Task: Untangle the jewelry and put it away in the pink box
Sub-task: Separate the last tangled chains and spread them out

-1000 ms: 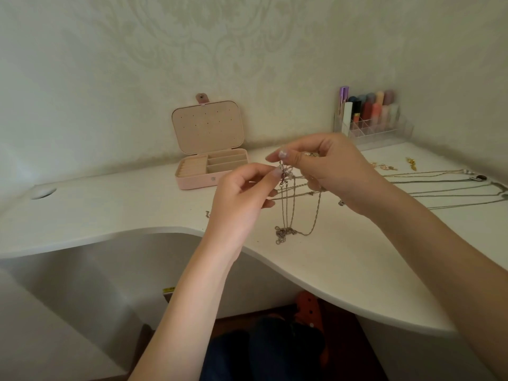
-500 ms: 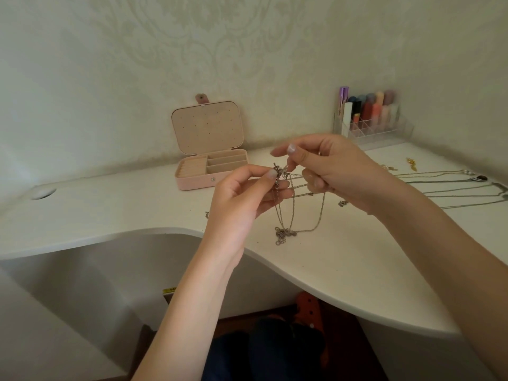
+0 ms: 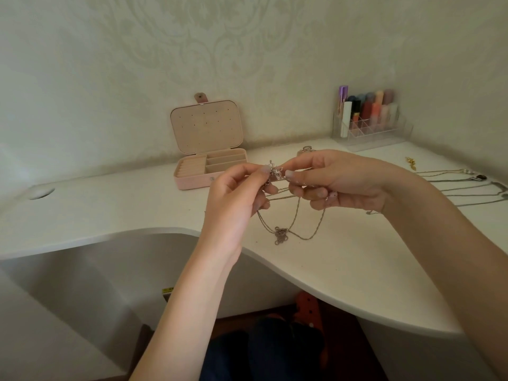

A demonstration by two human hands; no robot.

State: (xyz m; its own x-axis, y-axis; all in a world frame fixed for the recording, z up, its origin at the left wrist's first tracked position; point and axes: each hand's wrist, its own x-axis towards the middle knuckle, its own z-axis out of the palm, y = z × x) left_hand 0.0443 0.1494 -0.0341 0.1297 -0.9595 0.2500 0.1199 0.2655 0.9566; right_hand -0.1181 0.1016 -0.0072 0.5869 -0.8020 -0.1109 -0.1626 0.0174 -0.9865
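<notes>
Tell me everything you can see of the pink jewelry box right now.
The pink jewelry box sits on the white desk near the wall, behind the left hand, with nothing touching it. It is open: the lid stands upright, its beige lining dotted with small holes and a snap tab at the top. The base shows a ridged ring-roll section on the left and long slots on the right, which look empty.

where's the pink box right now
In the head view the pink box sits open on the white desk against the back wall, left of centre, just behind the left hand.
</notes>
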